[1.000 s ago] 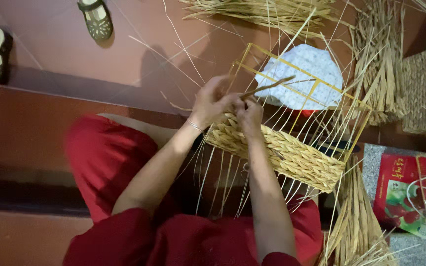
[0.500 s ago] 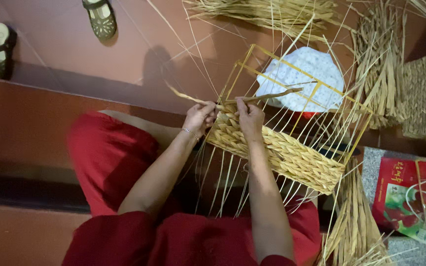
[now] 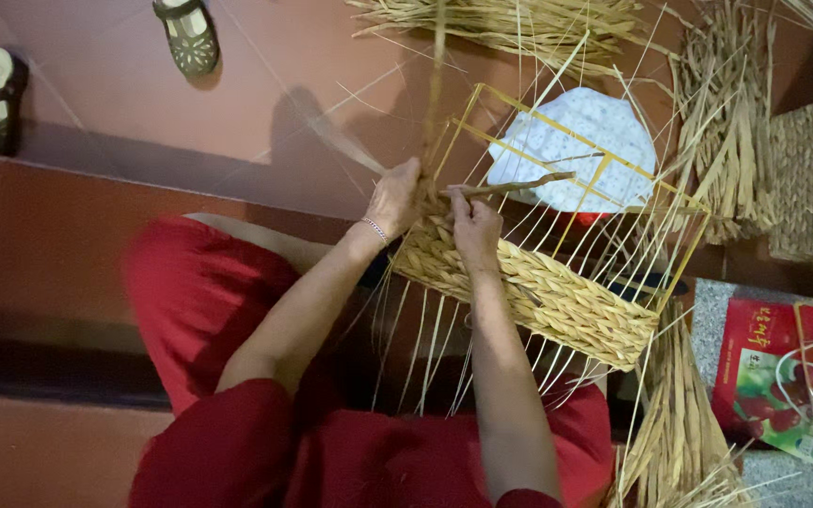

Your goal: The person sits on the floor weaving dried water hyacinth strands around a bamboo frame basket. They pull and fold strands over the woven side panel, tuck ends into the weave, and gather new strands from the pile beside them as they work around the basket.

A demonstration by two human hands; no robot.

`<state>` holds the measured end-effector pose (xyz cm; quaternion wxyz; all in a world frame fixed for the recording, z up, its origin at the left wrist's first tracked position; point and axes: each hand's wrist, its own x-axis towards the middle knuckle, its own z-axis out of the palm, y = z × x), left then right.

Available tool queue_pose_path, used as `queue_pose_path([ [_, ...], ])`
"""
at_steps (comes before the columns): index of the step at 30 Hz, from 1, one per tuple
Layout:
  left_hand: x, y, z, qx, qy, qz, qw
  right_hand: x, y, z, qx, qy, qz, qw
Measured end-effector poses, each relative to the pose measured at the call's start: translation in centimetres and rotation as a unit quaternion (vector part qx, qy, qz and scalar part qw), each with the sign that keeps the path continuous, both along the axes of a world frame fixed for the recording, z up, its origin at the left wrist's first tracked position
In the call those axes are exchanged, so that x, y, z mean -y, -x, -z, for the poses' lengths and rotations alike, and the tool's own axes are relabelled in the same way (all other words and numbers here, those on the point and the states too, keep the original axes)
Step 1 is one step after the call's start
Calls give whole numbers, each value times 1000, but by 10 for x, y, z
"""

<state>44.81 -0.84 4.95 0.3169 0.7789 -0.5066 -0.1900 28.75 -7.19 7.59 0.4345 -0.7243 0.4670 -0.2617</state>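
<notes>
A half-woven basket (image 3: 538, 292) rests on the lap of a person in red clothing, tilted over the reddish tiled floor (image 3: 265, 103). Its lower band is a tight braid of pale golden straw, several rows deep; above that the yellow wire frame (image 3: 604, 169) stands bare, crossed by thin upright straw strands that fan out loose at both ends. The left hand (image 3: 395, 196), a thin bracelet at its wrist, is clenched around a flat straw strand (image 3: 341, 141) at the basket's near corner, the strand blurred as it runs up and away. The right hand (image 3: 475, 226) pinches another twisted strand (image 3: 519, 185) just beside it, against the top edge of the braid. A white patterned cloth (image 3: 576, 146) lies behind the frame. Bundles of straw (image 3: 519, 23) lie along the far side of the floor, two sandals (image 3: 185, 36) at the far left, and a red bag (image 3: 773, 367) at the right.
</notes>
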Motion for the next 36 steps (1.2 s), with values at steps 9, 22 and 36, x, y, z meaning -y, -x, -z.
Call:
queue_pose_path([
  [9, -15, 17, 33, -514, 80, -246, 818, -4, 2, -9, 28, -41, -13, 999],
  [22, 4, 12, 34, -581, 28, -192, 790, 17, 12, -27, 56, -103, -115, 986],
  [36, -1, 21, 8, -627, 20, -118, 770, 24, -6, -20, -177, 14, -14, 984],
])
